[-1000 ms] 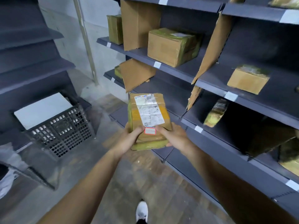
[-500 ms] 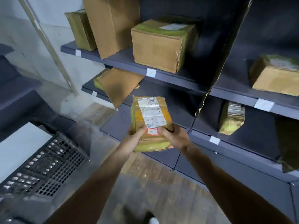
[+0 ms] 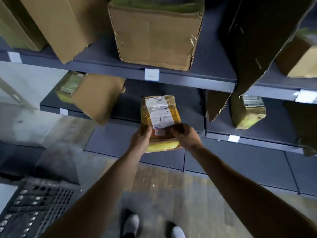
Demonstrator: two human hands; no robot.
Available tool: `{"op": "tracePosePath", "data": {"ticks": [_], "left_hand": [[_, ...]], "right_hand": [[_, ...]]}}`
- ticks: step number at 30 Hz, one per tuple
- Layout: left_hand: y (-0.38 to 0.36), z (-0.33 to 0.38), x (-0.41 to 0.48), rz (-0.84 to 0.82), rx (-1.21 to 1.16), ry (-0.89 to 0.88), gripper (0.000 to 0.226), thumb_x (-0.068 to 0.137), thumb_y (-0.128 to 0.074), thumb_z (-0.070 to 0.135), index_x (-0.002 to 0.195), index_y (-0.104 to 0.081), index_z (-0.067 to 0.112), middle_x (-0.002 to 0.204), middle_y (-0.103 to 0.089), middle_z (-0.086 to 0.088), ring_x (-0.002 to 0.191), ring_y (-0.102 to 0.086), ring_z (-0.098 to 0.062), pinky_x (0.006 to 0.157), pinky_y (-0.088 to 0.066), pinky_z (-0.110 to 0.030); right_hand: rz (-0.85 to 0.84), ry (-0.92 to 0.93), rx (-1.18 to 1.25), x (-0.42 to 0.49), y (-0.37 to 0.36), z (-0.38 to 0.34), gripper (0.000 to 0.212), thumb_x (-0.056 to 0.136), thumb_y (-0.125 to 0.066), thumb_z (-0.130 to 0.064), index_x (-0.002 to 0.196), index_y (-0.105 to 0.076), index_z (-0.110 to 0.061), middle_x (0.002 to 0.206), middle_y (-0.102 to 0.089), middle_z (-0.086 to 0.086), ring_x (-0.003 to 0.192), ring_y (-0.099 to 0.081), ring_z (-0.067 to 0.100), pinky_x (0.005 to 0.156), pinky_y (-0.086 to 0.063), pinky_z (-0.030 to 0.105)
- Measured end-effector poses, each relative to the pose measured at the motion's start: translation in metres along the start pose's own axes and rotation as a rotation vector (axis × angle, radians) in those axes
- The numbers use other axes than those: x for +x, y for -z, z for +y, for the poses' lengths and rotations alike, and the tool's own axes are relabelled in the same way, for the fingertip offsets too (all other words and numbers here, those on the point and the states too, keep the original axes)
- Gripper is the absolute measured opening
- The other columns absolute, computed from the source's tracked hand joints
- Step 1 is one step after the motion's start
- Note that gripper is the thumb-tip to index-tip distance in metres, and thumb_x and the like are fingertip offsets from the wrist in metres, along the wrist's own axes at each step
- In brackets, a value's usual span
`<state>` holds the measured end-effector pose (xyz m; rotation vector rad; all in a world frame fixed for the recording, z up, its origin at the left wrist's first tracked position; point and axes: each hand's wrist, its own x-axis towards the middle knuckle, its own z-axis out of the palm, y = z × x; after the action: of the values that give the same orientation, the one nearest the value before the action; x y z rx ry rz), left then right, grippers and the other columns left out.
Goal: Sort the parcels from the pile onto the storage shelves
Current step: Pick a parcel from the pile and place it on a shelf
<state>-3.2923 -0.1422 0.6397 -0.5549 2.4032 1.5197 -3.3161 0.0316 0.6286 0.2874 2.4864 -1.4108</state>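
In front of the grey shelving, level with the lower open shelf [image 3: 192, 108]: holding a small yellow-taped parcel [image 3: 160, 117] out at arm's length, shipping label [image 3: 161, 113] upward, far end toward the bay. Gripping it by the near end only, with the left hand [image 3: 140, 140] curled round the left corner, thumb on top, and the right hand [image 3: 186, 137] curled round the right corner, thumb beside a red-edged sticker. Cannot see the fingers underneath. Not yet set down, by the look of it. Hard to tell whether over the shelf's front lip or just short of it.

Probably about to slide it into the gap between the leaning cardboard sheet [image 3: 97, 98] on the left and the torn cardboard divider [image 3: 216, 105] on the right.

Possible trouble from here:
- Knocking the far end against the upper shelf edge [image 3: 188, 80], by lifting too high.
- Nudging the leaning sheet, already overhanging the lip, and tipping it off.
- Letting go early, with most of the weight outside the lip, and so dropping the parcel to the floor.
- Losing hold on the glossy tape, given a grip on one end alone.
- Choosing the wrong bay, through misreading a creased label.

Beyond the divider, a small bagged packet [image 3: 248, 110]; overhead, a large carton [image 3: 154, 36].
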Motion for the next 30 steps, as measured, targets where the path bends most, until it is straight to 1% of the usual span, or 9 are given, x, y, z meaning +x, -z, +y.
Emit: {"op": "tracePosePath", "data": {"ticks": [4, 8, 12, 16, 19, 22, 24, 26, 30], "left_hand": [[0.019, -0.008, 0.049, -0.080, -0.004, 0.020, 0.047, 0.101, -0.044, 0.042, 0.144, -0.043, 0.022, 0.139, -0.054, -0.009, 0.123, -0.053, -0.030, 0.092, -0.042, -0.034], [0.034, -0.012, 0.088, -0.164, -0.023, 0.017, 0.046, 0.092, -0.054, 0.017, 0.136, -0.040, 0.017, 0.108, -0.057, -0.003, 0.090, -0.055, -0.017, 0.072, -0.044, -0.028], [0.049, -0.019, 0.124, -0.236, 0.012, -0.074, 0.056, 0.083, -0.059, 0.018, 0.137, -0.046, 0.026, 0.128, -0.057, -0.001, 0.114, -0.054, -0.021, 0.091, -0.046, -0.033], [0.058, -0.019, 0.147, -0.169, 0.014, -0.145, 0.046, 0.087, -0.066, 0.024, 0.131, -0.056, 0.022, 0.118, -0.063, 0.000, 0.101, -0.062, -0.015, 0.076, -0.049, -0.024], [0.059, -0.013, 0.159, -0.027, 0.061, -0.148, 0.042, 0.087, -0.071, 0.028, 0.121, -0.057, 0.008, 0.107, -0.060, 0.001, 0.095, -0.058, -0.014, 0.076, -0.044, -0.026], [0.059, -0.002, 0.168, 0.014, 0.086, -0.117, 0.027, 0.091, -0.065, 0.023, 0.111, -0.061, 0.006, 0.096, -0.058, -0.002, 0.085, -0.054, -0.016, 0.062, -0.037, -0.021], [0.060, 0.002, 0.174, 0.019, 0.100, -0.137, 0.012, 0.091, -0.054, 0.014, 0.090, -0.062, 0.005, 0.083, -0.059, -0.011, 0.076, -0.054, -0.025, 0.049, -0.029, -0.023], [0.061, 0.002, 0.181, -0.001, 0.113, -0.160, 0.011, 0.086, -0.046, 0.005, 0.078, -0.052, 0.002, 0.074, -0.054, -0.014, 0.068, -0.046, -0.026, 0.050, -0.025, -0.028], [0.059, -0.003, 0.189, -0.095, 0.016, -0.204, 0.029, 0.072, -0.036, 0.006, 0.088, -0.061, 0.005, 0.087, -0.068, -0.015, 0.070, -0.050, -0.022, 0.060, -0.033, -0.028]], "right_hand": [[0.082, -0.007, 0.043, 0.018, -0.027, -0.009, 0.032, 0.093, -0.062, -0.030, 0.122, -0.062, -0.015, 0.113, -0.069, 0.008, 0.100, -0.065, 0.025, 0.088, -0.055, 0.043], [0.117, -0.033, 0.105, 0.041, -0.052, -0.015, 0.038, 0.093, -0.063, -0.025, 0.128, -0.056, -0.015, 0.113, -0.065, 0.001, 0.101, -0.063, 0.019, 0.090, -0.055, 0.040], [0.159, -0.025, 0.176, 0.062, -0.068, -0.018, 0.049, 0.090, -0.067, -0.012, 0.134, -0.048, -0.015, 0.115, -0.064, 0.001, 0.105, -0.063, 0.020, 0.092, -0.055, 0.042], [0.254, -0.038, 0.082, 0.080, -0.079, -0.022, 0.040, 0.087, -0.073, -0.025, 0.120, -0.054, -0.015, 0.100, -0.064, -0.004, 0.094, -0.063, 0.019, 0.073, -0.050, 0.027], [0.351, -0.062, -0.034, 0.092, -0.083, -0.025, 0.036, 0.084, -0.075, -0.037, 0.111, -0.061, -0.019, 0.090, -0.054, -0.010, 0.096, -0.057, 0.018, 0.076, -0.041, 0.024], [0.394, -0.069, -0.023, 0.103, -0.087, -0.031, 0.049, 0.082, -0.076, -0.039, 0.120, -0.054, -0.016, 0.107, -0.063, 0.004, 0.095, -0.062, 0.021, 0.074, -0.044, 0.027], [0.410, -0.088, -0.037, 0.109, -0.087, -0.037, 0.050, 0.084, -0.073, -0.039, 0.122, -0.052, -0.014, 0.108, -0.066, 0.005, 0.097, -0.063, 0.023, 0.073, -0.040, 0.026], [0.403, -0.109, -0.028, 0.113, -0.085, -0.043, 0.042, 0.088, -0.069, -0.035, 0.121, -0.053, -0.014, 0.105, -0.069, 0.004, 0.097, -0.064, 0.023, 0.072, -0.040, 0.025], [0.383, -0.127, -0.038, 0.118, -0.082, -0.052, 0.031, 0.090, -0.055, -0.020, 0.121, -0.057, -0.013, 0.111, -0.068, 0.006, 0.102, -0.061, 0.025, 0.075, -0.040, 0.024]]}}
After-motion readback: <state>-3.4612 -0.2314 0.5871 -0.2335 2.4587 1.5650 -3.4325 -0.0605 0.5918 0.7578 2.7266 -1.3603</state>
